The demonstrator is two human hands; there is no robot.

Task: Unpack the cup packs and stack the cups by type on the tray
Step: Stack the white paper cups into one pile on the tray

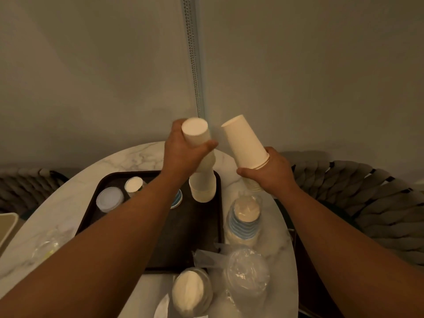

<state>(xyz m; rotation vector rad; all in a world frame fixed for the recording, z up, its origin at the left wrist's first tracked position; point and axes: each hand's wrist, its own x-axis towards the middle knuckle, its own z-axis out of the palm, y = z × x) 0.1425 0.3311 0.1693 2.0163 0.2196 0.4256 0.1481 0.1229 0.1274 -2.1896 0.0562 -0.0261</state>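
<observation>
My left hand (183,152) grips the top of a tall stack of upside-down plain white paper cups (203,182) that stands at the far right corner of the dark tray (195,237). My right hand (270,171) holds a shorter nested stack of the same white cups (245,141), bottoms up and tilted left, in the air to the right of the tray. On the tray's far left sit a clear lidded cup stack (109,199) and a small white cup (134,185); a blue-striped cup (177,199) shows under my left forearm.
The white marble table (128,159) holds a wrapped pack of blue-striped cups (244,220), a pack of clear cups (247,271) and a pack of white bowls or lids (191,292) near me. Crumpled plastic wrap (49,246) lies left. Woven chairs (367,203) flank the table.
</observation>
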